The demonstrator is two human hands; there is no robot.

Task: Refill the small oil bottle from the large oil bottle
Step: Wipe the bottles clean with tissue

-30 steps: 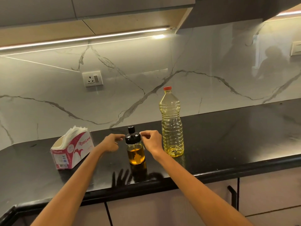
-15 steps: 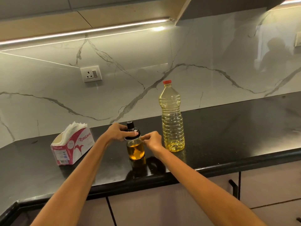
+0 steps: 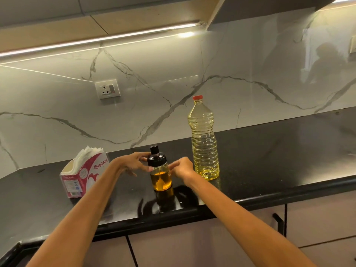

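Observation:
The small oil bottle [image 3: 161, 179] stands upright on the black counter [image 3: 269, 160] near its front edge. It is clear glass, about half full of amber oil, with a black cap [image 3: 156, 158]. My left hand [image 3: 132, 163] grips the cap from the left, thumb and fingertips on it. From the right, my right hand [image 3: 182, 168] holds the glass body just below the cap with curled fingers. The large oil bottle [image 3: 204, 143] stands upright just right of and behind my right hand. It is clear ribbed plastic with pale yellow oil and has its red cap [image 3: 197, 97] on.
A red and white tissue box [image 3: 82, 173] sits on the counter to the left. The marble backsplash carries a wall socket [image 3: 107, 91]. Below the counter edge are cabinet doors with a black handle [image 3: 278, 221].
My left hand closed in from beside the bottle onto its cap. My right hand dropped from cap height to the glass body. Both bottles stayed in place.

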